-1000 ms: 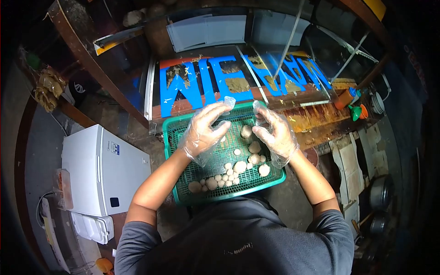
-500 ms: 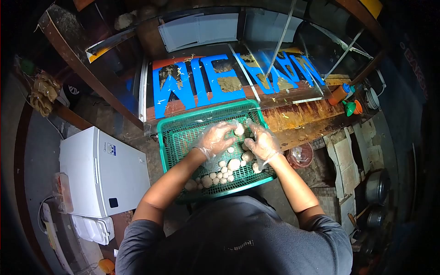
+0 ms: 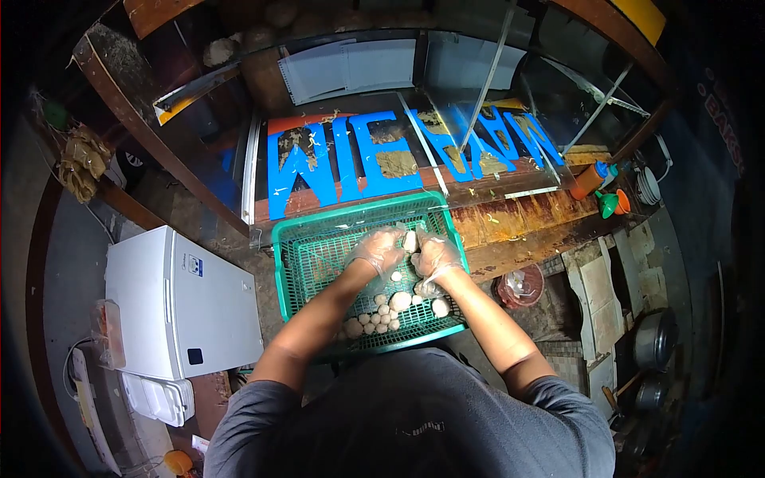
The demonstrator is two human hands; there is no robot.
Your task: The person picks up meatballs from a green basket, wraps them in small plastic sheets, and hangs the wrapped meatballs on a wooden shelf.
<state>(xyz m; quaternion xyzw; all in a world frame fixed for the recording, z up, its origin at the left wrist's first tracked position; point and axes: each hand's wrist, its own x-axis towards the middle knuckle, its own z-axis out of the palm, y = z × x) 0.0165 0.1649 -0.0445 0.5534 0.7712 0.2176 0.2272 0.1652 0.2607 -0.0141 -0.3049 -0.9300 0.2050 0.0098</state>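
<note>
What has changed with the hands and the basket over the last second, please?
Both gloved hands came down from above the far rim and closed together over one pale ball: left hand, right hand. The green basket and the balls heaped at its near edge stayed put.

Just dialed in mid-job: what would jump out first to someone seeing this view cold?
The big blue block letters on the glass-fronted cart panel at top centre catch the eye first. Just below, a green plastic mesh basket holds pale round balls, and the left hand and right hand, both in clear plastic gloves, meet around one ball over it. A white box-shaped chest freezer stands at left.
</note>
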